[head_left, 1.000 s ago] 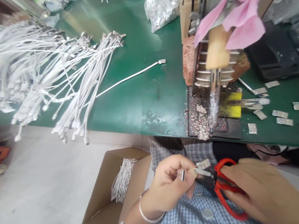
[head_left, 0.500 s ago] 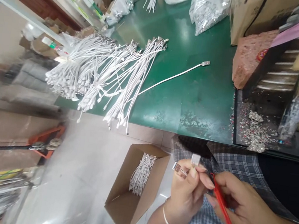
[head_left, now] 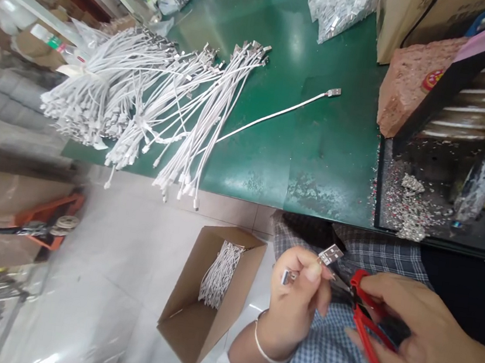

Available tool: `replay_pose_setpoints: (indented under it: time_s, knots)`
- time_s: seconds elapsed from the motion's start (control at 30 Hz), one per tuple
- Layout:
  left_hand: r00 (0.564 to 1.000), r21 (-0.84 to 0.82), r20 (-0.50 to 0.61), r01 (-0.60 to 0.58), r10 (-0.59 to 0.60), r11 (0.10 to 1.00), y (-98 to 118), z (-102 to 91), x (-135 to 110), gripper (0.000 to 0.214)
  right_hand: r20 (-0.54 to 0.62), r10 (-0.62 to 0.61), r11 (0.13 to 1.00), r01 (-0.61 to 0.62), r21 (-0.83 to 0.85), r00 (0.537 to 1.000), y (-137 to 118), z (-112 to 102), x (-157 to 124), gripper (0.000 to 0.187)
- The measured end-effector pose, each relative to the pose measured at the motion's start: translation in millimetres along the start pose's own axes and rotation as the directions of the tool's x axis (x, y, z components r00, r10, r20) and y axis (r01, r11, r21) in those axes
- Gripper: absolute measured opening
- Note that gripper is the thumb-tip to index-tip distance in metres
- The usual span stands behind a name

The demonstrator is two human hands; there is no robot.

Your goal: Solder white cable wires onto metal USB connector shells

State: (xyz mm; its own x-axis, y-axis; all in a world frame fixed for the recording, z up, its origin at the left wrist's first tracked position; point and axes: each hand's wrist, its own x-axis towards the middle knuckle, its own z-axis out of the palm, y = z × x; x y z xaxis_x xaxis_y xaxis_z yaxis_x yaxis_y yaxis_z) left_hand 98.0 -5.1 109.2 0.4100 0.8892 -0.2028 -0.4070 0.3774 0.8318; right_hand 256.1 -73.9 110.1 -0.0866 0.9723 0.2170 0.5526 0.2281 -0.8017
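My left hand (head_left: 299, 297) is closed in a pinch on a small metal connector shell (head_left: 331, 255), with another bit of metal showing at its fingers' left side. My right hand (head_left: 422, 339) grips red-handled scissors (head_left: 366, 326); their dark blades point left and meet the metal piece right beside my left fingertips. Both hands hover over my lap in a blue checked shirt, below the green table's front edge (head_left: 267, 199). A white bracelet circles my left wrist.
Bundles of white cables (head_left: 146, 99) lie on the table's left, some ends overhanging the edge. A single cable (head_left: 277, 112) lies apart. A cardboard box (head_left: 206, 295) with cables stands on the floor. A brick (head_left: 405, 83) and a scrap-strewn black tray (head_left: 408, 196) sit at right.
The view has swung left and a little up, bringing the floor and box into sight. My hands stay together at my lap; the scissors' handles have spread wider in my right hand.
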Motion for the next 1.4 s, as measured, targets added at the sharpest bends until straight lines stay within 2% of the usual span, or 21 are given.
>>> replay_pose_setpoints:
  time_s: [0.2,0.43,0.9,0.97,1.0,1.07,1.13,1.17,1.2,1.3,1.37,1.4]
  knots:
    - [0.997,0.067,0.044,-0.061,0.058,0.996,-1,-3.7,-4,0.026,0.033,0.049,0.997,-0.046,-0.068,0.998,0,7,7,0.004]
    - [0.997,0.112,0.049,-0.057,0.052,0.992,-2,-4.0,-4,0.024,0.012,0.066,0.997,-0.065,-0.050,0.998,1,8,8,0.013]
    - [0.997,0.068,0.070,-0.023,0.019,0.997,1,-2.6,-3,0.024,0.036,0.068,0.998,-0.068,0.007,0.997,6,11,4,0.011]
    - [0.996,0.093,0.085,-0.048,0.040,0.995,1,-6.4,-3,0.024,0.117,0.128,0.985,-0.140,0.101,0.985,4,8,5,0.011]
    - [0.992,0.126,0.102,-0.081,0.068,0.989,2,-8.7,-3,0.023,0.196,0.165,0.965,-0.200,0.173,0.967,3,6,6,0.012]
    - [0.980,0.225,0.141,-0.167,0.137,0.960,3,-13.5,-3,0.022,0.395,0.203,0.882,-0.342,0.323,0.896,-1,1,8,0.017]
    - [0.967,0.305,0.173,-0.234,0.188,0.923,4,-17.5,-3,0.021,0.515,0.188,0.810,-0.428,0.400,0.837,-4,-1,11,0.022]
    - [0.963,0.319,0.175,-0.250,0.202,0.914,4,-19.0,-3,0.021,0.512,0.187,0.811,-0.426,0.402,0.838,-5,-1,11,0.022]
    - [0.963,0.311,0.172,-0.253,0.208,0.916,3,-20.1,-4,0.021,0.466,0.196,0.836,-0.396,0.381,0.863,-5,0,10,0.019]
    - [0.968,0.234,0.163,-0.224,0.190,0.946,2,-20.9,-5,0.018,0.171,0.212,0.932,-0.252,0.259,0.962,-1,7,6,0.011]
    - [0.973,0.188,0.175,-0.184,0.151,0.965,1,-19.7,-6,0.016,0.042,0.182,0.958,-0.187,0.218,0.982,2,10,3,0.019]
    - [0.974,0.168,0.182,-0.166,0.134,0.972,0,-18.7,-6,0.016,0.029,0.154,0.968,-0.157,0.194,0.988,3,11,3,0.025]
